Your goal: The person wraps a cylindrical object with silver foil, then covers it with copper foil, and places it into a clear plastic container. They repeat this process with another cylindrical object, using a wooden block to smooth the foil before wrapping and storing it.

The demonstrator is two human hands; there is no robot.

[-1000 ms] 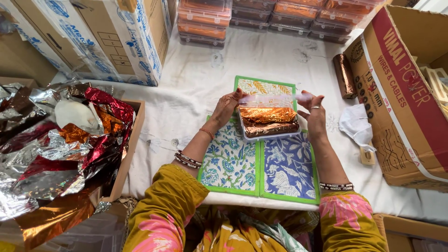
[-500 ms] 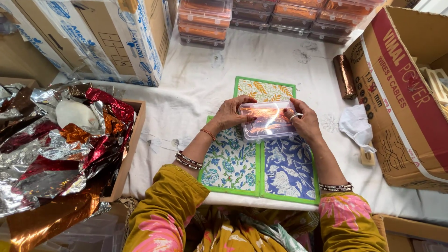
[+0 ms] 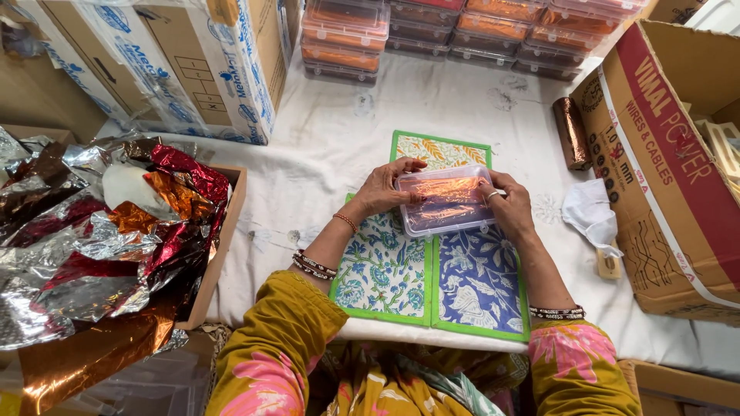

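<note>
Both your hands grip the clear plastic box point(image 3: 449, 200) on the printed mat point(image 3: 432, 270): left hand point(image 3: 383, 189) and right hand point(image 3: 509, 206) press its lid. You look to be sealing it; next, press each corner evenly.

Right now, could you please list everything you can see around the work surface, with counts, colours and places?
clear plastic box: one, lidded, orange contents, on the mats between both hands
printed mats: three, green-edged floral, centre
white cloth: one, covers the work surface
stacked lidded boxes: count unclear, clear with orange contents, far edge
foil sheets: a crumpled pile, silver, red and copper, in an open carton at left
foil roll: one, copper-brown, right of the mats
white rag: one, right
cardboard cartons: several, brown, left, right and top left
left hand: on the box's left edge
right hand: on the box's right edge
</note>
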